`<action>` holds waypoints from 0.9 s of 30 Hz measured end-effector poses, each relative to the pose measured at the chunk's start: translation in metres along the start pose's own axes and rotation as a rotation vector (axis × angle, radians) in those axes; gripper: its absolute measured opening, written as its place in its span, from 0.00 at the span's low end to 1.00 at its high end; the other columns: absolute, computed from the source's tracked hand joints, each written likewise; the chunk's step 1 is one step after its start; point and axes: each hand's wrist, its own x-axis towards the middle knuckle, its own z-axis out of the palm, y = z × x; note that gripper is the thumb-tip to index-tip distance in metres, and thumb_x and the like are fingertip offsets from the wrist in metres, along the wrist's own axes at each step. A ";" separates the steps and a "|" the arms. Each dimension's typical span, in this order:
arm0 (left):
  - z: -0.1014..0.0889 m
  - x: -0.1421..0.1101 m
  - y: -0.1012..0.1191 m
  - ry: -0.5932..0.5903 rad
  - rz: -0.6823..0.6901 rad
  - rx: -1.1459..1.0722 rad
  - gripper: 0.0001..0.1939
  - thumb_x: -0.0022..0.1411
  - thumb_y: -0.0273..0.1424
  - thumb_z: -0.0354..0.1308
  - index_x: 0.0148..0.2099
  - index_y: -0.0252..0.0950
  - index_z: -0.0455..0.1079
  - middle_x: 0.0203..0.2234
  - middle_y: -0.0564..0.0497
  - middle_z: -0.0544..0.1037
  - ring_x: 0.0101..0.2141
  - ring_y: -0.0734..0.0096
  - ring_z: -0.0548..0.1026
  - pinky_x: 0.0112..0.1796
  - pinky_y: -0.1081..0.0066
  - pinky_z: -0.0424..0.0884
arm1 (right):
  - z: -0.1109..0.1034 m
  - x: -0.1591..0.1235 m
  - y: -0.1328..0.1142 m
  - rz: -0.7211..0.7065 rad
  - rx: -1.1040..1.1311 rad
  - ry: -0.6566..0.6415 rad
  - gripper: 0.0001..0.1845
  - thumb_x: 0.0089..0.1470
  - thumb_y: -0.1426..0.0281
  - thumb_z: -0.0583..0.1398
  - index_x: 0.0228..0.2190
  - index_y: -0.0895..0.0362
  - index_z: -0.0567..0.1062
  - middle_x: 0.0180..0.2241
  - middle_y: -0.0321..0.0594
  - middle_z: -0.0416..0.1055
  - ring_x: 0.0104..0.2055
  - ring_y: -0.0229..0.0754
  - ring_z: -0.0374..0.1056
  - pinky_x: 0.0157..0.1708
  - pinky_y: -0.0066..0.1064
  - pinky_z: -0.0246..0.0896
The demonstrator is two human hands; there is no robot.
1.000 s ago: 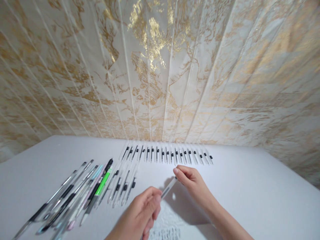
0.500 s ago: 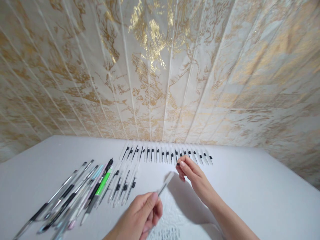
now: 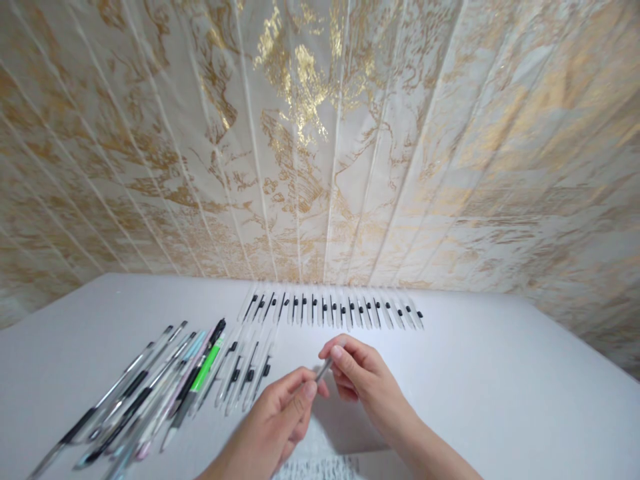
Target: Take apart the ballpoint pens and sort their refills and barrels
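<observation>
The right hand's thumb and forefinger are pinched on the upper end of a slim grey pen part, the other fingers curled in below. The left hand closes its thumb and fingers around the lower end, so the piece slants up to the right between the two hands — a short length bare, the rest hidden by the fingers. It is held above a white table, with a shadow on the surface under the right hand.

Below the hands, at the bottom edge, lies a patch with dark marks, too blurred to read. Just left of the left hand is a small group of clear pens with black parts, side by side. Beside them spreads a cluster of mixed pens — dark, silvery, pale blue and pinkish, with a bright green one near its right side. Beyond the hands, a long row of clear pens with black pieces runs along the far edge, before a gold-patterned backdrop.
</observation>
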 end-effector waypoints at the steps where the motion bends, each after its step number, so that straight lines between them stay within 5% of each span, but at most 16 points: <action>1: 0.001 -0.001 -0.001 0.001 0.001 0.019 0.25 0.62 0.57 0.48 0.42 0.39 0.62 0.13 0.67 0.53 0.12 0.83 0.42 0.12 0.78 0.38 | -0.001 0.000 -0.002 -0.007 0.017 0.035 0.20 0.51 0.52 0.64 0.30 0.58 0.71 0.16 0.22 0.45 0.18 0.28 0.38 0.18 0.23 0.34; 6: 0.005 -0.007 0.002 0.193 0.103 0.086 0.28 0.61 0.52 0.53 0.55 0.39 0.57 0.22 0.61 0.65 0.16 0.81 0.52 0.17 0.78 0.47 | -0.004 0.002 -0.006 0.118 0.159 0.172 0.21 0.47 0.55 0.67 0.29 0.55 0.65 0.19 0.24 0.54 0.18 0.27 0.39 0.17 0.22 0.30; 10: 0.007 -0.015 0.015 0.394 0.310 0.158 0.27 0.58 0.47 0.59 0.55 0.43 0.57 0.28 0.58 0.66 0.25 0.74 0.63 0.27 0.75 0.60 | -0.002 0.003 0.002 0.189 0.323 0.172 0.21 0.45 0.58 0.69 0.27 0.56 0.65 0.20 0.27 0.59 0.18 0.26 0.41 0.15 0.20 0.31; 20: 0.007 -0.021 0.037 0.487 0.372 0.302 0.11 0.59 0.41 0.58 0.31 0.40 0.66 0.24 0.57 0.66 0.27 0.73 0.65 0.30 0.76 0.64 | 0.004 0.002 0.006 0.220 0.552 0.076 0.19 0.41 0.65 0.72 0.31 0.62 0.74 0.21 0.30 0.62 0.18 0.25 0.42 0.14 0.17 0.31; 27: -0.004 -0.027 0.057 0.534 0.484 0.431 0.07 0.59 0.36 0.58 0.32 0.41 0.67 0.28 0.55 0.67 0.30 0.72 0.67 0.30 0.77 0.66 | 0.002 0.001 0.010 0.246 0.566 0.060 0.20 0.41 0.64 0.72 0.35 0.62 0.76 0.21 0.31 0.63 0.19 0.26 0.43 0.14 0.17 0.33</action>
